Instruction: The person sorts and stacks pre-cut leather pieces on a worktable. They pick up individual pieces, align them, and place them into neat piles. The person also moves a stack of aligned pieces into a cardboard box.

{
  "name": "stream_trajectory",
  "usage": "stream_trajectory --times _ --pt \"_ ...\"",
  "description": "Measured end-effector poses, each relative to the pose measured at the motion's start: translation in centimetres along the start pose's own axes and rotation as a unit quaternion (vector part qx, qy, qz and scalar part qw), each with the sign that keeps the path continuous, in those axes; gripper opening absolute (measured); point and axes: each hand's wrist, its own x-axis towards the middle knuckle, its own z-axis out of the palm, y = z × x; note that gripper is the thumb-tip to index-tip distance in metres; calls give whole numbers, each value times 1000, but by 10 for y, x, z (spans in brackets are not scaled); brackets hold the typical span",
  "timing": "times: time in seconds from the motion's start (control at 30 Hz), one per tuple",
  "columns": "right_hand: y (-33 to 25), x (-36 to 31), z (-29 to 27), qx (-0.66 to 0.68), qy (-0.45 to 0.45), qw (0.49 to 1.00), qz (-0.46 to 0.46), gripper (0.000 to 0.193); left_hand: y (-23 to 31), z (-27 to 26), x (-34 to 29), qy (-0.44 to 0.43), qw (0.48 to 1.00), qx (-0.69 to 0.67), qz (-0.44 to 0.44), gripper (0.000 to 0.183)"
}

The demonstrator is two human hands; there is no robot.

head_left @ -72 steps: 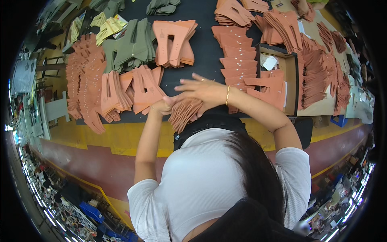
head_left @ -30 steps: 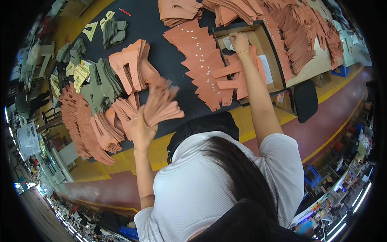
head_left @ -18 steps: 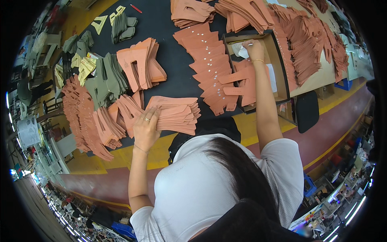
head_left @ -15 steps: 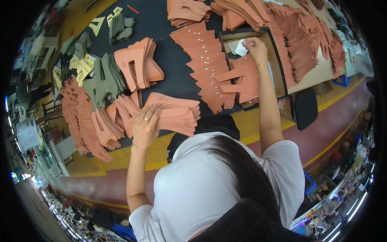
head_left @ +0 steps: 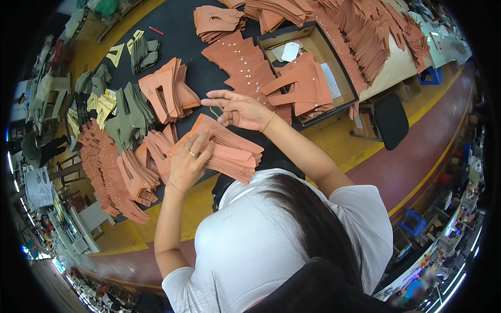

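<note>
My left hand (head_left: 189,160) is closed on the near end of a stack of orange shoe-upper-like cut pieces (head_left: 232,148), thumb and fingers spread over its top. Just above that stack, my right hand (head_left: 244,111) has its fingers partly stretched. A thin tan loop, looking like a rubber band (head_left: 221,108), hangs about its fingers and is held there. Beyond my right wrist is an open cardboard box (head_left: 342,95), with more slotted orange pieces (head_left: 300,86) lying over its near left part. A white tag (head_left: 290,51) lies inside the box.
A dark table holds a fanned row of orange pieces (head_left: 232,57), another orange bundle (head_left: 166,88), green pieces (head_left: 130,112) and yellow pieces (head_left: 102,104). A red pen (head_left: 156,31) lies at the far side. A black stool seat (head_left: 391,121) stands to the right.
My right hand has come left out of the box to the stack, bringing the tan loop. The white tag it was touching now lies in the box. My left hand stays on the stack.
</note>
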Motion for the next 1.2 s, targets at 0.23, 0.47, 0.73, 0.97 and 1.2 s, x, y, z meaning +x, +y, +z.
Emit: stream_trajectory --times 0.23,0.47,0.73,0.97,1.2 --pt "7 3 18 -689 12 718 -103 43 -4 -9 0 -20 998 39 41 43" --pt "14 -3 34 -812 -97 573 -49 72 -11 -16 5 -79 992 62 79 49" --pt "-5 -28 26 -652 -111 749 -32 120 -11 3 -12 5 895 -155 -419 51" --pt "23 -38 11 -536 64 838 78 102 1 14 -21 283 479 -706 -439 60" --pt "16 -42 19 -270 -143 946 -111 26 -16 15 1 517 572 -470 -429 64"
